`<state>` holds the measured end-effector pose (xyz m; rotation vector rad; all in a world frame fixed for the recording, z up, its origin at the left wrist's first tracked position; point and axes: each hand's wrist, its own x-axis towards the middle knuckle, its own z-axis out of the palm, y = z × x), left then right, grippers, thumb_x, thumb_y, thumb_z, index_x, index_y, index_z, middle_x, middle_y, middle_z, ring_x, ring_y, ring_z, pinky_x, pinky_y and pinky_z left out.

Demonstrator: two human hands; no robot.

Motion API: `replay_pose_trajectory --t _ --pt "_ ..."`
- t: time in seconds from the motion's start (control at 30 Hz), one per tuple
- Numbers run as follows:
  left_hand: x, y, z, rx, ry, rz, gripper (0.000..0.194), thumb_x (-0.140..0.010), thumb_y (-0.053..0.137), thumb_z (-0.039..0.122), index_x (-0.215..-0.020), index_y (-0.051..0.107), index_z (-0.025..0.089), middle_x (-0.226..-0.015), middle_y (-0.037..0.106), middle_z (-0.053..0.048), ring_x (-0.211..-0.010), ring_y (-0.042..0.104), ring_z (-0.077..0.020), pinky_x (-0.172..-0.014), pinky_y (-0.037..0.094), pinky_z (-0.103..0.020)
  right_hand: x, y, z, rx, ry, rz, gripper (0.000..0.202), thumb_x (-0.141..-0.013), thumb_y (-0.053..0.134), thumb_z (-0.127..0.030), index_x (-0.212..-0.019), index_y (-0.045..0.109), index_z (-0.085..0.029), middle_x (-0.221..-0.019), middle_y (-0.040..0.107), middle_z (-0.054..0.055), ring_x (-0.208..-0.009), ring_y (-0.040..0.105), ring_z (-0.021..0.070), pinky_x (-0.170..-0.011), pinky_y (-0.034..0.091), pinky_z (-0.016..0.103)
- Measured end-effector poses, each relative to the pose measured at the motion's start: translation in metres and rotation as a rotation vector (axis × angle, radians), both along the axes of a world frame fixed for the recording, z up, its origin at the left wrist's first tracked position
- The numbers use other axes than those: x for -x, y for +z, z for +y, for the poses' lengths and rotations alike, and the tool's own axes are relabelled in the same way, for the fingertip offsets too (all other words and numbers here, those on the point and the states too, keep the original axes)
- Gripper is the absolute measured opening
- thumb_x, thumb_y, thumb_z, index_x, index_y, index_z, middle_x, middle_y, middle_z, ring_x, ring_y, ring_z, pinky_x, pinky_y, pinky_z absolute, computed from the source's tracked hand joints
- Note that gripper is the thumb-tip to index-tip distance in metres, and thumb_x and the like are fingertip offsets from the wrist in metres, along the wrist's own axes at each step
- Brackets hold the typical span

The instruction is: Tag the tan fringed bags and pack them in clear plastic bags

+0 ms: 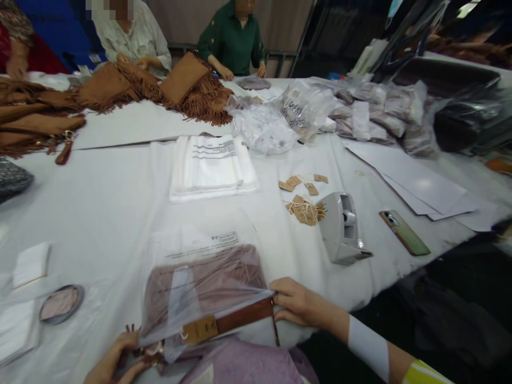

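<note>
A brown fringed handbag (248,317) lies mostly inside a clear plastic bag (180,240) at the near edge of the table. Its top band sticks out of the bag's mouth on my side, with a tan hang tag (200,329) on it. My right hand (298,304) pinches the right corner of the plastic bag's mouth, beside the handbag's end. At the lower left, my left hand (120,360) is closed on the other corner, next to the handbag's metal fittings; its fingertips are partly hidden.
A stack of printed plastic bags (214,165) lies ahead. Hang tags (304,209), a grey dispenser (342,229) and a phone (404,233) sit to the right. Brown fringed bags (184,85) and wrapped packages (376,109) line the back. A tape roll (62,304) rests left; people work opposite.
</note>
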<state>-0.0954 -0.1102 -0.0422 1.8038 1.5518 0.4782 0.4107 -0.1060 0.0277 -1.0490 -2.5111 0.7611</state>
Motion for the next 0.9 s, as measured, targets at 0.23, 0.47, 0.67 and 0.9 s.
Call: replay_pose_trajectory --t 0.23,0.47,0.67,0.9 --pt "-0.007 0.024 0.013 0.187 -0.019 0.079 0.043 -0.072 0.066 0.060 -0.095 0.057 0.024 -0.066 0.061 0.005 -0.060 0.060 -0.0175 -0.058 0.052 -0.026 -0.002 0.007 -0.014 0.006 0.072 -0.005 0.046 -0.067 0.055 -0.012 -0.113 0.051 -0.013 -0.124 0.051 0.019 -0.119 0.047 0.0277 -0.101 0.043 0.047" --pt "-0.022 0.062 0.030 0.315 -0.167 -0.155 0.031 -0.089 0.048 0.053 -0.096 0.055 0.023 -0.090 0.068 -0.001 -0.086 0.067 -0.0200 -0.079 0.055 -0.031 -0.004 -0.001 -0.035 -0.058 0.006 0.032 0.029 -0.084 0.057 -0.024 -0.112 0.050 -0.017 -0.124 0.054 0.019 -0.117 0.051 0.0274 -0.098 0.045 0.049" --pt "-0.084 0.096 0.039 -0.309 -0.195 0.137 0.026 -0.080 0.065 0.048 -0.088 0.061 0.023 -0.086 0.064 -0.003 -0.082 0.063 -0.0205 -0.073 0.052 -0.031 -0.004 -0.012 -0.052 -0.052 -0.062 0.107 0.028 -0.076 0.064 -0.027 -0.099 0.053 -0.016 -0.131 0.047 0.022 -0.123 0.047 0.0316 -0.100 0.044 0.050" --pt "-0.249 0.125 0.023 -0.233 -0.737 0.105 0.024 -0.084 0.063 0.035 -0.104 0.057 0.023 -0.103 0.061 -0.005 -0.093 0.057 -0.0208 -0.081 0.049 -0.033 0.007 -0.008 -0.065 -0.077 -0.171 0.093 0.024 -0.070 0.069 -0.024 -0.088 0.054 -0.017 -0.128 0.049 0.020 -0.117 0.049 0.0309 -0.098 0.045 0.049"
